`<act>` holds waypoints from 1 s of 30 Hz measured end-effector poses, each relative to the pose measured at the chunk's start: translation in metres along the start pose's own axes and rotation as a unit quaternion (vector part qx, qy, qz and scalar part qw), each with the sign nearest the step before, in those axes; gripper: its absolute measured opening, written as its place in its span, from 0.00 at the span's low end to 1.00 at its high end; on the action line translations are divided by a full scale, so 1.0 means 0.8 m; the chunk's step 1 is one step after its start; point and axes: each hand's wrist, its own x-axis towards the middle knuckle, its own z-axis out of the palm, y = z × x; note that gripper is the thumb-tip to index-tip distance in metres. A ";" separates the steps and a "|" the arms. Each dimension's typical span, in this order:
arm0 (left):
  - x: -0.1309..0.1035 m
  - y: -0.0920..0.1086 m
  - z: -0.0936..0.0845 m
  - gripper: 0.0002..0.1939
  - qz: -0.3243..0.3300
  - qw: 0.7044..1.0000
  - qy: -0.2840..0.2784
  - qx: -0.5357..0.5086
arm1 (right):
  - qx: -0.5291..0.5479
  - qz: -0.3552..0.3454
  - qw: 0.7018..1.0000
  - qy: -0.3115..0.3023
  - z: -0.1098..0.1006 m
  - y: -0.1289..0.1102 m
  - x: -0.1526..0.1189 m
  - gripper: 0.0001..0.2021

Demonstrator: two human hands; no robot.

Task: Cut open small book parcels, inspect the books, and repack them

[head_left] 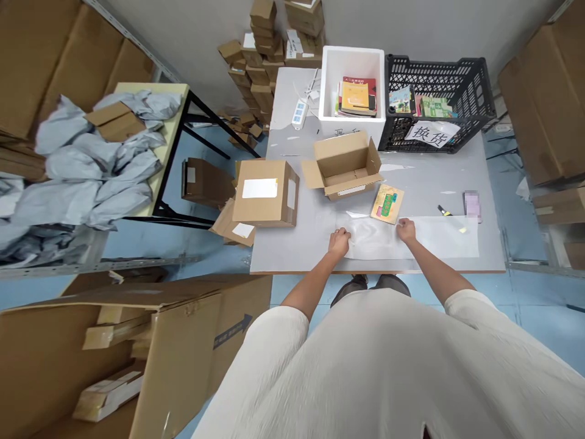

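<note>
A long translucent plastic sheet (439,236) lies along the front edge of the grey table (297,250). My left hand (340,241) is closed on its left end, fingers bent. At the sheet's upper edge, my right hand (406,230) has its fingers pressed together on the plastic. Just beyond the sheet, between my hands, lies a small book (387,204) with a tan, green and red cover. Behind it, to the left, an open cardboard box (342,164) stands with its flaps spread. Further left is a closed cardboard box (265,194) with a white label.
A white foam box (353,125) and a black crate (436,67), both holding books, stand at the back. A power strip (299,114) lies beside them. A cutter (444,211) and a purple item (472,206) lie right. A large carton (187,353) stands lower left.
</note>
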 end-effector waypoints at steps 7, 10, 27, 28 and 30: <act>0.015 0.028 0.025 0.18 -0.081 0.986 0.023 -0.146 | -0.188 0.047 0.981 0.025 -0.005 0.044 -0.042 0.24; 0.023 0.043 0.034 0.15 -0.110 0.964 0.031 -0.240 | -0.150 0.010 0.988 -0.021 0.005 0.045 -0.047 0.18; 0.057 0.070 -0.011 0.07 -0.055 0.846 0.097 -0.522 | 0.197 -0.130 0.966 -0.106 0.009 -0.029 -0.061 0.21; 0.057 0.068 -0.020 0.07 -0.044 0.839 0.094 -0.534 | 0.181 -0.125 0.972 -0.086 0.001 -0.034 -0.058 0.25; 0.056 0.068 -0.042 0.07 -0.017 0.830 0.092 -0.549 | 0.173 -0.115 0.973 -0.104 -0.010 -0.050 -0.056 0.32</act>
